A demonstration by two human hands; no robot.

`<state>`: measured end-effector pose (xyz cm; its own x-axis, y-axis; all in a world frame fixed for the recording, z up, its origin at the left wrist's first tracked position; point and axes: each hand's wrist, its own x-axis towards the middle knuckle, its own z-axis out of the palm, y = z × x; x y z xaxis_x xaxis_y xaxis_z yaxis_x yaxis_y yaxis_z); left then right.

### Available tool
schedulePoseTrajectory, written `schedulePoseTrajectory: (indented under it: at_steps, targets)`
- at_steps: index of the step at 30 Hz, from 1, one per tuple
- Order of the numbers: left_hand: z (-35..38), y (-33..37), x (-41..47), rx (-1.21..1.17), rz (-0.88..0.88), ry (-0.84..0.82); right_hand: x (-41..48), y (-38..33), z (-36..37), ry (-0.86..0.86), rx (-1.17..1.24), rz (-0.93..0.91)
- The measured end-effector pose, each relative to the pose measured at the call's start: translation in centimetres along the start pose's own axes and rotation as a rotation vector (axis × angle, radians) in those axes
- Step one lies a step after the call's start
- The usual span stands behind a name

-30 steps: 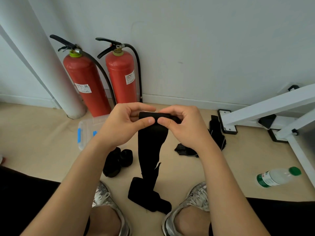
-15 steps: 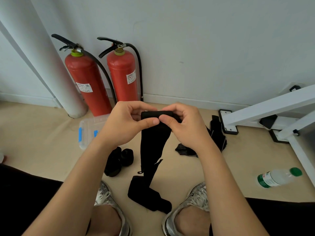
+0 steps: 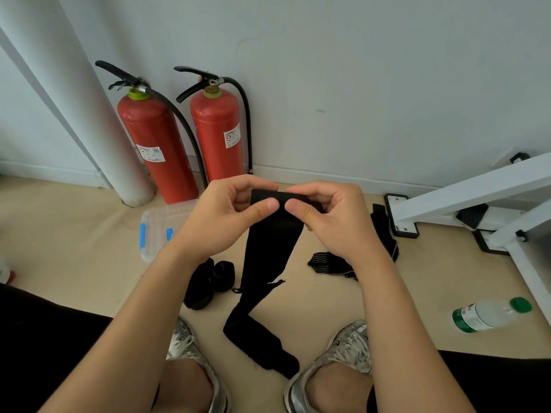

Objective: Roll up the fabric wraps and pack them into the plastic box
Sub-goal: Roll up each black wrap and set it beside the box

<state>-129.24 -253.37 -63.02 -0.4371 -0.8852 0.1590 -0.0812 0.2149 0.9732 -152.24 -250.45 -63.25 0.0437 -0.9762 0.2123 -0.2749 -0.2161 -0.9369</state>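
Both hands pinch the top end of the black fabric wrap (image 3: 269,245): the left hand (image 3: 222,217) and right hand (image 3: 331,219) hold the started roll between thumbs and fingers above the floor (image 3: 74,248), with its tail trailing down between the shoes. The plastic box (image 3: 155,225) lies near the wall edge, behind the left hand. Risk: uneven thumb pressure would skew the roll; a loose pinch would let it unwind.

One wide-angle camera is riding on the person's head, looking forward and down. It is facing the wall (image 3: 357,84), whose foot is crossing the frame just above the middle, and is taking in the floor (image 3: 74,234) below it. It is sitting close over the left hand (image 3: 220,217) and right hand (image 3: 337,223), both pinching the black wrap (image 3: 268,248) at centre, with the shoes (image 3: 346,350) lying along the bottom edge.
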Motion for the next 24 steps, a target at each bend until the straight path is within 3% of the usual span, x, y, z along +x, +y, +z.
schedulePoseTrajectory:
  at_steps: [5,9,13,18,21,24]
  targets:
    - [0.21,0.49,0.26,0.162,0.029,-0.02,-0.31,0.01,0.43,0.015,0.021,-0.041]
    - [0.48,0.3,0.07,0.255,0.101,0.008,-0.15,0.11,0.12,-0.005,0.073,0.053]
    - [0.41,-0.09,0.07,0.182,0.094,0.063,-0.18,0.41,-0.43,-0.15,-0.011,0.13]
    - [0.33,-0.44,0.21,0.159,0.034,-0.034,-0.12,0.66,0.01,0.019,-0.042,0.043]
    - [0.22,-0.32,0.24,0.158,-0.017,-0.083,-0.19,0.57,0.16,0.016,-0.087,-0.004]
    - [0.3,-0.17,0.19,0.256,0.058,-0.05,-0.15,0.66,0.07,-0.016,-0.114,-0.035]
